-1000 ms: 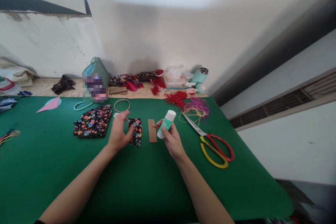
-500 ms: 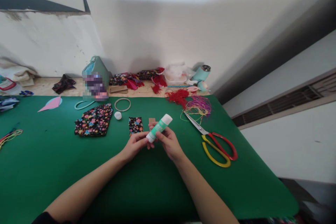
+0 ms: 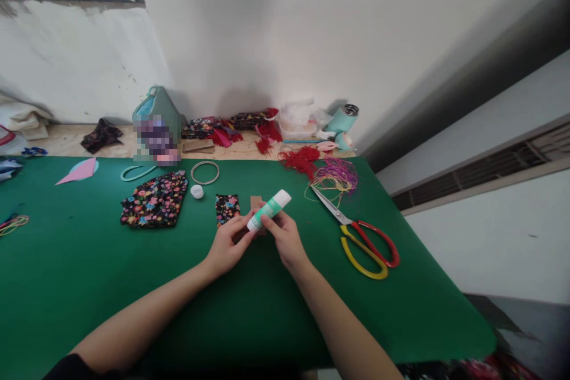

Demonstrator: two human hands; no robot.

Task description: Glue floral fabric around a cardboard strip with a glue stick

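Observation:
A green-and-white glue stick is tilted up to the right between my hands. My right hand is closed on it with the thumb along the barrel. My left hand pinches its lower end. Beneath both hands lies a tan cardboard strip, partly hidden by the fingers and the stick. Just left of it, a small black floral fabric piece is on the green table, its lower edge covered by my left hand. A round white cap rests farther left.
Large scissors with red and yellow handles lie partly open at right, by purple and red threads. Folded floral fabric, a ring and a pouch are at left. A bottle stands near the wall.
My view has shifted slightly, so the whole scene sits a little higher and farther left. My hands still hold the glue stick, and more of the cardboard strip shows around them.

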